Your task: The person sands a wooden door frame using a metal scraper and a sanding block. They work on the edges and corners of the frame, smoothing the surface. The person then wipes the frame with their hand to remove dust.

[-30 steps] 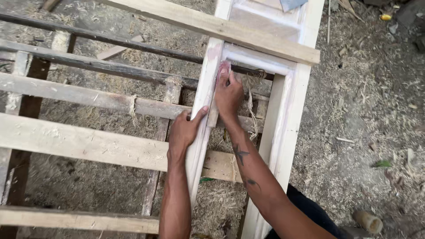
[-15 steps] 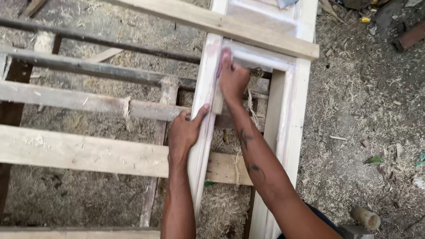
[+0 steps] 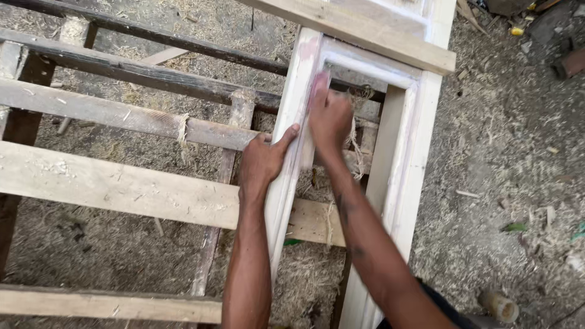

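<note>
A pale wooden door frame (image 3: pixel 405 152) lies over a rough rack of planks. My right hand (image 3: pixel 331 116) presses a small pinkish piece of sandpaper (image 3: pixel 319 82) against the inner edge of the frame's left upright (image 3: pixel 286 170), just below the moulded crossbar. My left hand (image 3: pixel 263 161) grips that same upright from the left side, thumb laid across its face, a little below the right hand.
A loose plank (image 3: pixel 365 33) lies across the frame's top. Weathered planks (image 3: pixel 116 192) and dark rails (image 3: pixel 140 73) make up the rack at left. Sawdust and shavings cover the ground (image 3: pixel 506 164); a short round wooden piece (image 3: pixel 499 304) lies at lower right.
My right hand slid up the upright's inner edge toward the crossbar and has come back down a little. My left hand keeps its grip on the upright. The view shifted slightly.
</note>
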